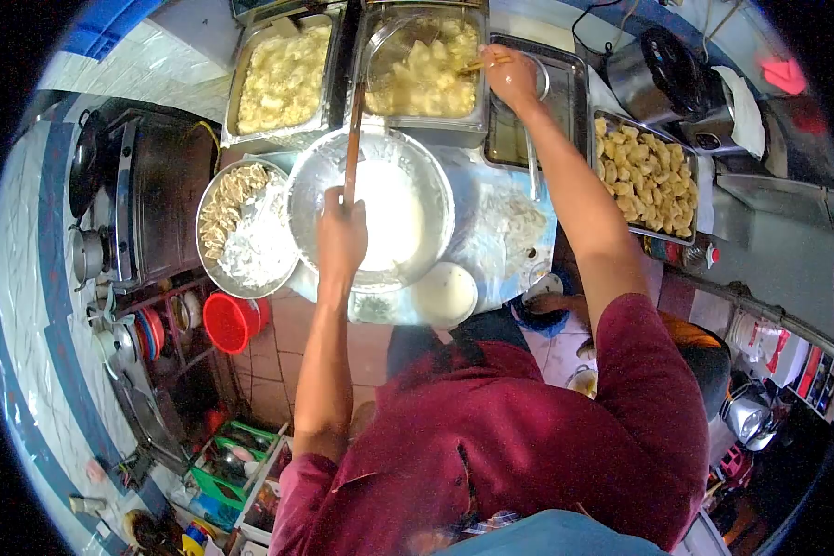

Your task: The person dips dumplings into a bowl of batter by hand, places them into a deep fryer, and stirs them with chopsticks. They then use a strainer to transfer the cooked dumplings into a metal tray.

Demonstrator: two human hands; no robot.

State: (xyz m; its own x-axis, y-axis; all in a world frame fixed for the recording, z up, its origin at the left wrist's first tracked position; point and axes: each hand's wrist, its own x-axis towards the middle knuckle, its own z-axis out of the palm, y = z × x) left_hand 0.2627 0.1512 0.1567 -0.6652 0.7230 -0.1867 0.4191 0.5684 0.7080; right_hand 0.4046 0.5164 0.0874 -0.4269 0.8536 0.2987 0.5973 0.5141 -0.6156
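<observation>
My left hand (341,232) is wrapped round the wooden handle (353,144) of a skimmer, above a large metal bowl (443,190) of white batter. The handle reaches up to the right fryer (435,120), where pale pieces of food (426,74) sit in bubbling oil. At that fryer's right edge, my right hand (511,79) grips chopsticks (475,66), their tips pointing left over the oil. The skimmer's round head is partly hidden among the food. A second fryer (234,120) on the left holds more frying pieces (283,74).
Left of the batter stands a bowl (208,273) with uncooked dumplings (233,195) and white flour (255,246). A small bowl of pale liquid (445,295) sits near the table edge. At right are a dark tray (579,97) and a tray of golden fried dumplings (647,176).
</observation>
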